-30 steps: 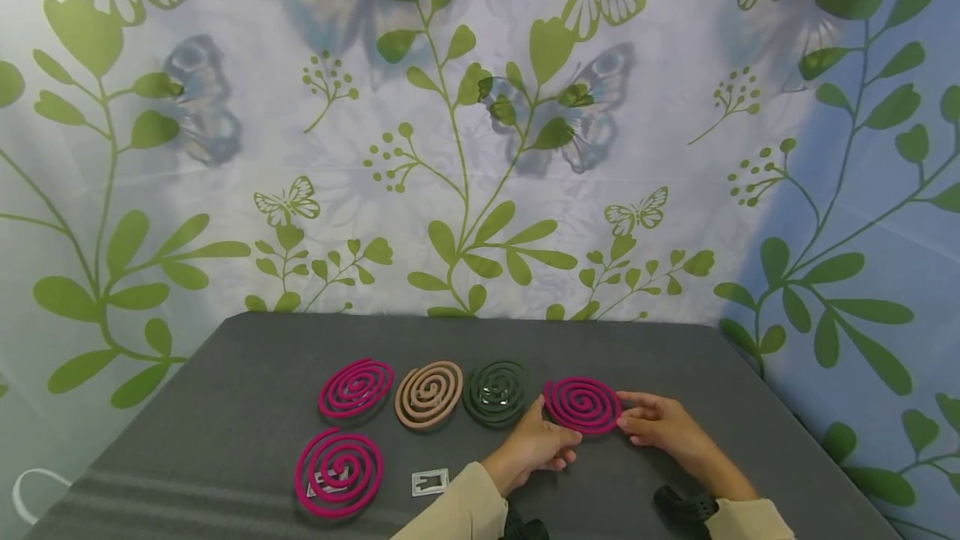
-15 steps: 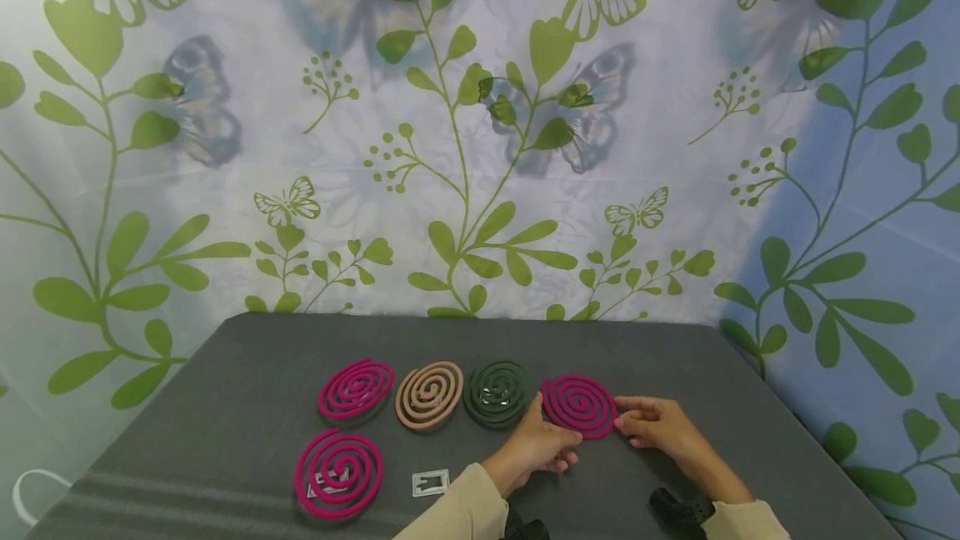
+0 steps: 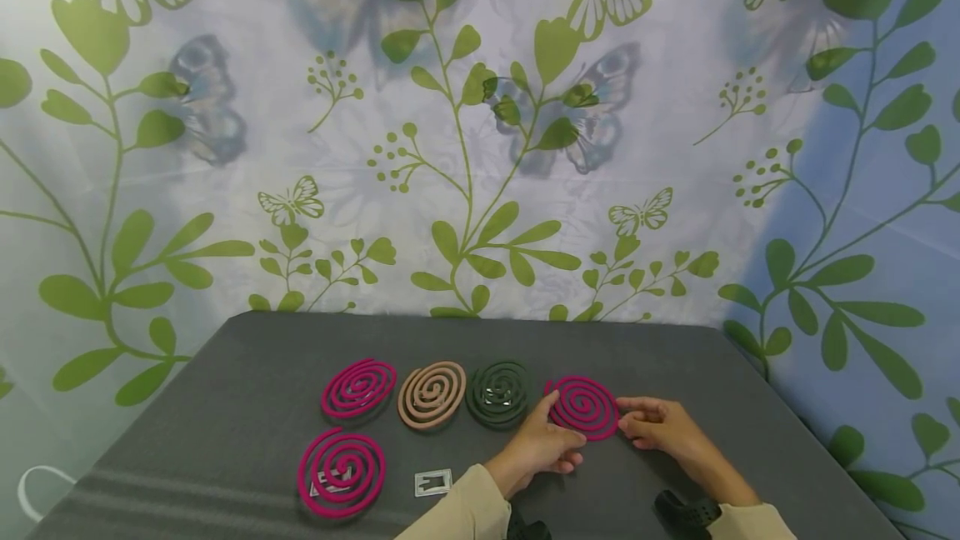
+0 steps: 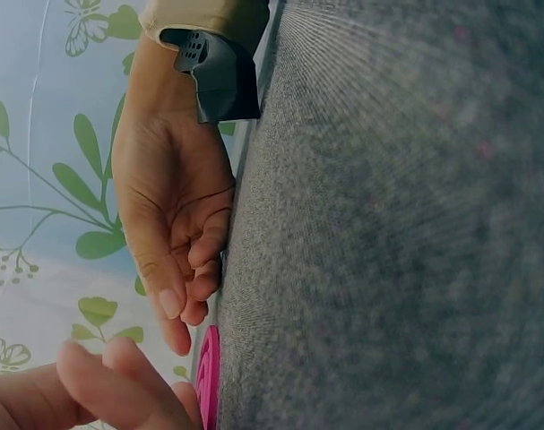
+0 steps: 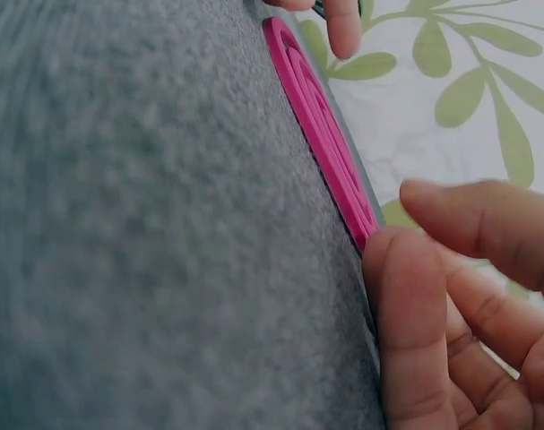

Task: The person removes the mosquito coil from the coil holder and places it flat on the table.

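A pink mosquito coil (image 3: 583, 407) lies flat on the grey table at the right end of a row. My left hand (image 3: 536, 447) is at its left side, thumb over the rim and the other fingers loosely bent by the near edge. At the right rim, my right hand (image 3: 660, 427) touches the coil with its fingertips. In the right wrist view, the right thumb and forefinger stand apart beside the coil (image 5: 321, 134), not pinching it. The left wrist view shows the right hand (image 4: 177, 197) beyond the coil edge (image 4: 209, 376).
Left of the hands are a green coil (image 3: 498, 394), a tan coil (image 3: 432, 395) and a pink coil (image 3: 358, 389). Another pink coil (image 3: 341, 473) lies nearer, over a small metal stand. A loose metal stand (image 3: 432, 483) sits on the grey table (image 3: 247, 407).
The pink coil between the hands has tipped slightly and settled flat. My left thumb has moved right over its rim. The right hand stays beside it. The head view has shifted slightly.
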The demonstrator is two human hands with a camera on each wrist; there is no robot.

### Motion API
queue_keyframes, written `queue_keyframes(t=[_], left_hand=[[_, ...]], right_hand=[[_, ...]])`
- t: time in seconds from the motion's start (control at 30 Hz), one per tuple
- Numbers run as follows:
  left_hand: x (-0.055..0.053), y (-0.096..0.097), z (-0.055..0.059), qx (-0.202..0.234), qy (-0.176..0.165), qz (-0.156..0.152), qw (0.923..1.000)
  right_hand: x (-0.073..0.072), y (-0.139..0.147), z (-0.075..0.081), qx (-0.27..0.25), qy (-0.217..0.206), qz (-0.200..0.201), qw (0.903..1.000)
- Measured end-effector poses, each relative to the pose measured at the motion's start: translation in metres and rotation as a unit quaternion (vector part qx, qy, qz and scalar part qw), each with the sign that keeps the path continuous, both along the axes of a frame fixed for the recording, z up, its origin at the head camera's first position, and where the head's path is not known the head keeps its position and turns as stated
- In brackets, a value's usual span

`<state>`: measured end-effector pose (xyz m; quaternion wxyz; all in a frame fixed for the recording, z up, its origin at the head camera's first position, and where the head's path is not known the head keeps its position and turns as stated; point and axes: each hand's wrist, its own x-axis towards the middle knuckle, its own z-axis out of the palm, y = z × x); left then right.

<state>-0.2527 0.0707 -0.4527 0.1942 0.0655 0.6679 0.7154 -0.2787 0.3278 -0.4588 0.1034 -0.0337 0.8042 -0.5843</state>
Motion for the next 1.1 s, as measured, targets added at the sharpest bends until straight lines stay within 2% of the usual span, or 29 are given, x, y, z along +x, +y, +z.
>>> queue_keyframes(t=[0.2, 0.43, 0.57, 0.77, 0.93, 1.1], left_hand=[[0.001, 0.002, 0.004, -0.007, 0.018, -0.016, 0.9997], [0.001, -0.002, 0.018, -0.015, 0.043, -0.028, 0.9986], [-0.001, -0.009, 0.029, -0.028, 0.059, -0.05, 0.9966], [-0.007, -0.024, 0.044, -0.036, 0.09, -0.101, 0.9902], [-0.011, -0.038, 0.06, -0.028, 0.111, -0.12, 0.9861], [-0.01, -0.053, 0.076, -0.038, 0.164, -0.138, 0.976]], right_hand=[[0.0, 0.004, 0.001, -0.028, -0.009, 0.026, 0.9992], [0.002, 0.003, 0.004, -0.069, 0.0, 0.03, 0.9972], [0.002, 0.001, 0.005, -0.092, 0.009, 0.034, 0.9951], [0.003, -0.001, 0.005, -0.135, 0.036, 0.039, 0.9894], [0.004, -0.007, 0.008, -0.129, 0.063, 0.01, 0.9896], [0.007, -0.016, 0.014, -0.094, 0.081, -0.022, 0.9921]])
